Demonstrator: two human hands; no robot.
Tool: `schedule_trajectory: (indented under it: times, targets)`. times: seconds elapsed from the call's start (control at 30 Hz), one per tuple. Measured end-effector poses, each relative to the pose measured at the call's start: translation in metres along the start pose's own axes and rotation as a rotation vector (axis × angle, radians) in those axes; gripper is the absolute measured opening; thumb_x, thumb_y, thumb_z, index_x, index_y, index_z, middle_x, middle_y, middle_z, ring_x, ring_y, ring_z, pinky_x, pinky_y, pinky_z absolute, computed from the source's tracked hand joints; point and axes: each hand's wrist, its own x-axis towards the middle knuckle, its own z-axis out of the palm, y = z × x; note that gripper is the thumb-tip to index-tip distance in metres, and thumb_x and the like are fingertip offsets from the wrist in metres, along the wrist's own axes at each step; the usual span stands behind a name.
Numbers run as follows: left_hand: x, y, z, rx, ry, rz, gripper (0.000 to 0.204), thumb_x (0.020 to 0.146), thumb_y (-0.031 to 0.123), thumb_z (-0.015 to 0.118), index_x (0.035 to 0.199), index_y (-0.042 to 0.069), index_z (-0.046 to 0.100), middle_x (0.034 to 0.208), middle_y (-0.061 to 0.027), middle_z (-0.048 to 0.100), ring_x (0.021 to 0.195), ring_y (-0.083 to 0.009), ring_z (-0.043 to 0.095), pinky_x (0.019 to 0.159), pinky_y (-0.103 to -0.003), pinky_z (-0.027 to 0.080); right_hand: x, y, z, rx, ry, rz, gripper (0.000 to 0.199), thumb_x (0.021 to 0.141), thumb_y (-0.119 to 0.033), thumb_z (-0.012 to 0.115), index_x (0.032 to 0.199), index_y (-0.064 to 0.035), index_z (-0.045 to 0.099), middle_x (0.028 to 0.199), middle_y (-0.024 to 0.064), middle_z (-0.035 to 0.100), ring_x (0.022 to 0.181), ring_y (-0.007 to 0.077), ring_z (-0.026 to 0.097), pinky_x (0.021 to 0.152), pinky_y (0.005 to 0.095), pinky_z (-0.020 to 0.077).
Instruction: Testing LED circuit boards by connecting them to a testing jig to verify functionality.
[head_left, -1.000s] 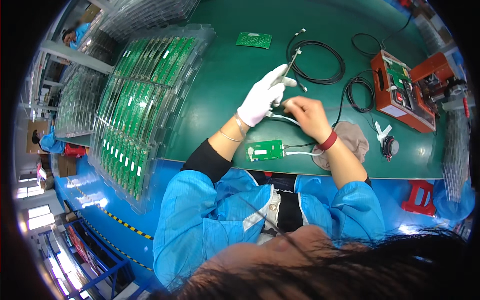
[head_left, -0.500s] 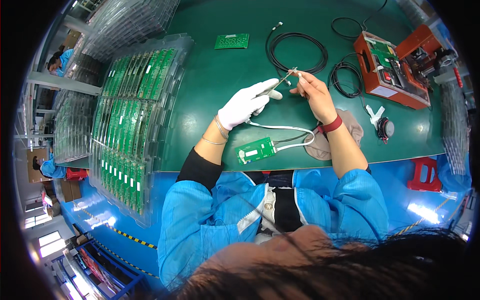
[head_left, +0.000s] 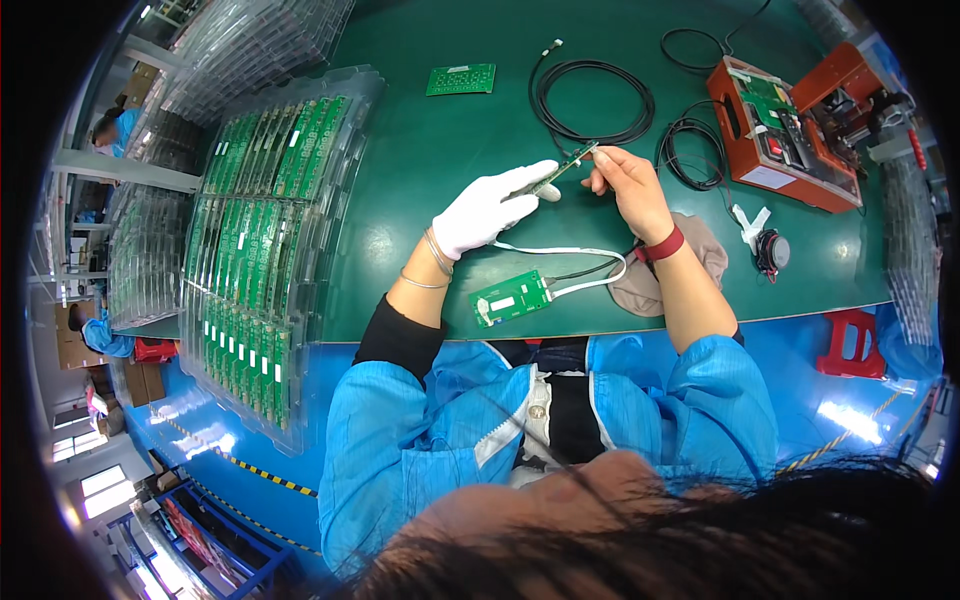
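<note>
My left hand, in a white glove, grips a narrow green circuit board between thumb and fingers. The board slants up to the right, its green face partly showing. At its far end, the thumb and forefinger of my bare right hand are pinched together. A tiny pale part shows by those fingertips, too small to name. Below my hands lies another green circuit board with a white label. A white cable and a black one leave its right end; the white cable runs up beneath my gloved hand.
Clear plastic trays of green boards stand at the left. A coiled black cable and a loose board lie farther back. At the right are an orange test fixture, a small round speaker-like part and a beige cloth.
The held circuit board has turned, so more of its green face shows. My left hand has shifted slightly left; my right hand stays at the board's far end.
</note>
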Motion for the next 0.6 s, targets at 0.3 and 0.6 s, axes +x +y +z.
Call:
schedule_trajectory:
  times: [0.3,0.6]
  targets:
    - [0.001,0.0,0.0,0.136,-0.038,0.062,0.052,0.086,0.005,0.055,0.138,0.004,0.051,0.114,-0.0091,0.067,0.079,-0.0125,0.056,0.069,-0.02,0.044,0.001,0.008,-0.004,-0.05,-0.048,-0.063,0.026,0.1,-0.013,0.045,0.109,0.003,0.063,0.074,0.0048,0.062,0.07,0.011,0.054,0.079,0.0258,0.0497]
    - [0.003,-0.009,0.003,0.553,0.155,0.299,0.055,0.083,0.006,0.059,0.137,0.006,0.052,0.115,-0.0069,0.066,0.092,-0.0196,0.064,0.081,-0.028,0.048,0.006,0.004,-0.004,-0.171,0.202,-0.304,0.027,0.098,-0.015,0.05,0.112,0.0031,0.063,0.081,0.0055,0.065,0.075,0.0119,0.058,0.075,0.0234,0.0482]
